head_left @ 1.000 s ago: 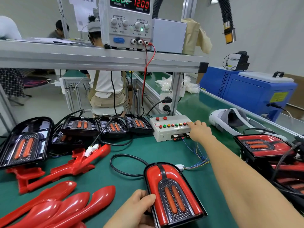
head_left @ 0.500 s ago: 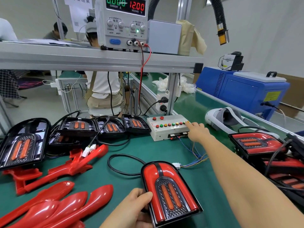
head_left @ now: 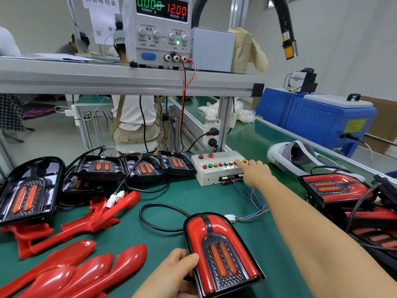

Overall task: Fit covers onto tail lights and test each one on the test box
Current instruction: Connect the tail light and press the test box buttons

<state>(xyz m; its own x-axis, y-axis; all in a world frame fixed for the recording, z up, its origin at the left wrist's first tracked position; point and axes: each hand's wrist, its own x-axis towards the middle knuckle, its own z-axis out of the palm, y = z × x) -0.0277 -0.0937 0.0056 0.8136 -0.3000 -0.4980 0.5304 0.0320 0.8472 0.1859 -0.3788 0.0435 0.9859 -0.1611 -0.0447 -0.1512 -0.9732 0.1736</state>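
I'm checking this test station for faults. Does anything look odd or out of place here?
The power supply reads 0.000 A at 12.00 V while the right hand touches the button row of the test box, and the tail light gripped by the left hand looks unlit. Possibly no current flows yet.

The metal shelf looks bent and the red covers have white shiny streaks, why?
Head view: the wide-angle lens bows the metal shelf and stretches the right arm; the streaks on the red covers are glare off glossy plastic; the tail light held by the left hand looks sharp.
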